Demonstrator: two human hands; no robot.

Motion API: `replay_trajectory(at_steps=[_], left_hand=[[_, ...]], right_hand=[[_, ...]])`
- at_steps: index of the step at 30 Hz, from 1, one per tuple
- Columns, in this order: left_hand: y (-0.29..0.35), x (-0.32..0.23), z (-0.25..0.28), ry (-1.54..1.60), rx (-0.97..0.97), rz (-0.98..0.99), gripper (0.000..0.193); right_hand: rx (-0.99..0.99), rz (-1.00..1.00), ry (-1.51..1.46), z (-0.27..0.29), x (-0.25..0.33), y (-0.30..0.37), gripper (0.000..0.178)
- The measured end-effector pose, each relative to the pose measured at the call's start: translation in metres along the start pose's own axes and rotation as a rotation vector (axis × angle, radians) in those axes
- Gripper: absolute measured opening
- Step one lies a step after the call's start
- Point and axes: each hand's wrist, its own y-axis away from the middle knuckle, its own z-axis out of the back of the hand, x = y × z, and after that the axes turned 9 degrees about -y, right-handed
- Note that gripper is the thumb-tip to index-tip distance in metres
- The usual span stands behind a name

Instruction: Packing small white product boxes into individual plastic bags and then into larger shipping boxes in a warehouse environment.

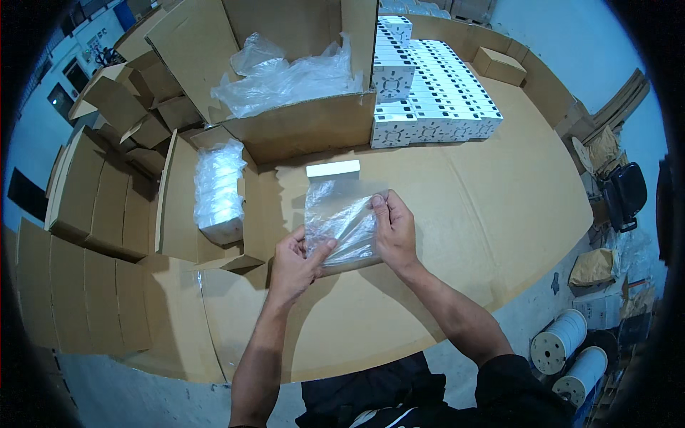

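A clear plastic bag (341, 227) is stretched between my two hands above the cardboard-covered table. My left hand (296, 264) pinches its lower left edge, thumb on top. At the upper right edge, my right hand (394, 228) grips the plastic between thumb and fingers. Just beyond the bag lies a small white box (333, 170), its near part covered by the plastic. To the left, an open carton (175, 207) holds a row of bagged white boxes (220, 189). What is inside the bag in my hands, if anything, I cannot make out.
A large open carton (307, 125) with loose clear bags (285, 75) stands at the back. Right of it are stacked white printed boxes (442, 93). Folded cardboard cartons (93, 192) crowd the left side. Cable reels (560, 341) stand on the floor at right.
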Motion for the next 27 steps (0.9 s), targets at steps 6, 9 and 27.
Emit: replay_trajectory(at_steps=[6, 9, 27], left_hand=[[-0.001, 0.004, 0.015, -0.024, 0.084, -0.048, 0.026], [-0.004, 0.016, 0.034, -0.172, 0.185, 0.033, 0.025], [-0.019, 0.022, -0.007, -0.011, -0.439, -0.246, 0.027]], right_hand=[[0.062, 0.028, 0.033, 0.004, 0.004, -0.006, 0.026], [0.053, 0.02, 0.029, 0.012, 0.002, -0.011, 0.024], [0.296, -0.084, -0.062, 0.003, -0.002, 0.001, 0.021]])
